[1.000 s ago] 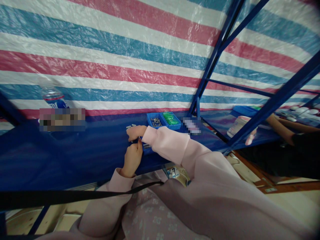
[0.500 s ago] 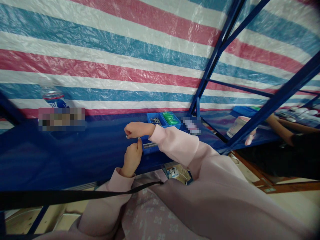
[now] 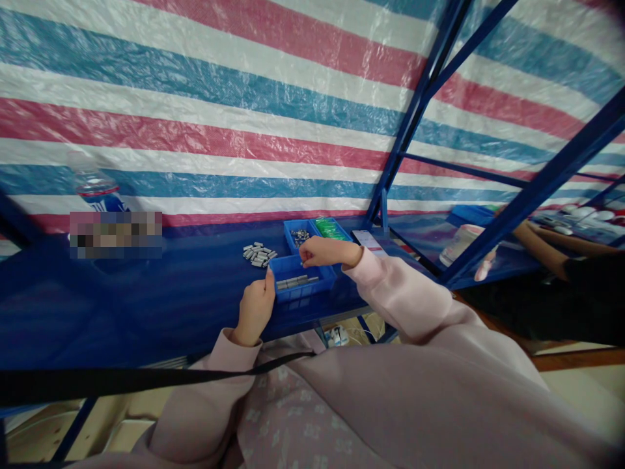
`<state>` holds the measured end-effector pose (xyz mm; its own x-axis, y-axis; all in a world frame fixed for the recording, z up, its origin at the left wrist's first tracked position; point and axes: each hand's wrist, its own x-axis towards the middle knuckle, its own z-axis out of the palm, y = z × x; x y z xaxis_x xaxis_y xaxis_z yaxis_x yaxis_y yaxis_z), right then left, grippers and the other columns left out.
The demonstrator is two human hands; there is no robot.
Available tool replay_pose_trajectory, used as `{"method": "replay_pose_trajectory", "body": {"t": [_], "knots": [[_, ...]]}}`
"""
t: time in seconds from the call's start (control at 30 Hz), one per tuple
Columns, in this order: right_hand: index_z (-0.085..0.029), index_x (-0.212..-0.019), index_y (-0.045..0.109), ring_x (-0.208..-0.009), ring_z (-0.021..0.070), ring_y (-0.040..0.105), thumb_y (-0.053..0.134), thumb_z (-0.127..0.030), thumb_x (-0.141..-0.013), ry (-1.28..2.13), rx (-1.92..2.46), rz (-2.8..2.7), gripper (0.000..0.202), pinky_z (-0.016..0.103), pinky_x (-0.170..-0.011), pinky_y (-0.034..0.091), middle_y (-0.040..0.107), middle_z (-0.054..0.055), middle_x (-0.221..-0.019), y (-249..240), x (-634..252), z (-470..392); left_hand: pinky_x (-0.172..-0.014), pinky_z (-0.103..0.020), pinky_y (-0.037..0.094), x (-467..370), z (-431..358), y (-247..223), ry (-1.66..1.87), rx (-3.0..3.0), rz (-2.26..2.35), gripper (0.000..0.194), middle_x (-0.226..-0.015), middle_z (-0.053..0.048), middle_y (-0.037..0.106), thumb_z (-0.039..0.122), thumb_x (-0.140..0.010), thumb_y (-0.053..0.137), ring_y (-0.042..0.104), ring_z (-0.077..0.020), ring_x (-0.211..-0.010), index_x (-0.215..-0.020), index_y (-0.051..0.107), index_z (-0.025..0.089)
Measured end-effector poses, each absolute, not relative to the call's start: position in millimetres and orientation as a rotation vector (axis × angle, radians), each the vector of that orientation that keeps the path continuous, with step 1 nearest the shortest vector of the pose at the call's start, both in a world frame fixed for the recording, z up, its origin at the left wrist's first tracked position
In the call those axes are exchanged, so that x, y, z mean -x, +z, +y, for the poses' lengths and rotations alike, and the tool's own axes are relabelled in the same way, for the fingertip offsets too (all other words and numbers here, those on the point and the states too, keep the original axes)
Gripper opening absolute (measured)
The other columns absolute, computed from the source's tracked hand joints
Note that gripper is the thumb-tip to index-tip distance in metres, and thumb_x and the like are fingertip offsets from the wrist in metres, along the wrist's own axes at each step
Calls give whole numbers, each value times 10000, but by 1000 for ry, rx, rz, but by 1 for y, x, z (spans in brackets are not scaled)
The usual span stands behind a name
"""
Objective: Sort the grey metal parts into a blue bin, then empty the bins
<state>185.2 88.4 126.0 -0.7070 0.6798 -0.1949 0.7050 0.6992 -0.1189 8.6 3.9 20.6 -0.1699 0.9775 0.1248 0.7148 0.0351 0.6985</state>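
Observation:
My left hand (image 3: 256, 311) is closed on the left wall of a blue plastic bin (image 3: 305, 294), its thumb over the rim. Inside that bin lie several grey metal cylinders (image 3: 293, 282) in a row. My right hand (image 3: 319, 251) hangs above the bin's far side with the fingers pinched together; what they hold, if anything, is too small to name. A pile of short silvery cylinders (image 3: 260, 255) lies on the blue bench (image 3: 195, 299), left of the bin. Just behind stands a blue two-part tray with small metal parts (image 3: 300, 236) and green packets (image 3: 329, 228).
A phone (image 3: 368, 242) lies right of the tray. On the left stands a water bottle (image 3: 100, 189) beside a blurred patch. Blue frame posts (image 3: 410, 117) rise at the right, past which a co-worker's arm (image 3: 541, 247) reaches over another bench. Striped sheeting (image 3: 219, 130) hangs behind.
My right hand has moved right, from over the silvery pile to above the bin, uncovering the pile and the bin's inside. My left hand stays at the bin's left wall.

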Motion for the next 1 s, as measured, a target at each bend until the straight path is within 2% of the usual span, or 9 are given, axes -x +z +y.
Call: {"method": "replay_pose_trajectory", "body": {"t": [0.67, 1.0], "knots": [[-132, -838, 721, -777, 165, 640, 650, -130, -762, -196, -1093, 2600, 104, 216, -610, 389, 715, 71, -854, 97, -188, 90, -527, -280, 263, -8, 5, 19, 923, -1734, 1939, 598, -511, -73, 564, 460, -950, 242, 536, -181, -517, -471, 487, 199], [-122, -917, 728, -854, 211, 668, 627, -96, -750, -100, -1146, 2517, 197, 230, -606, 419, 722, 119, -957, 93, -185, 92, -535, -287, 251, -8, 5, 20, 926, -1704, 1923, 592, -505, -67, 535, 485, -940, 228, 486, -173, -502, -472, 454, 203]]}}
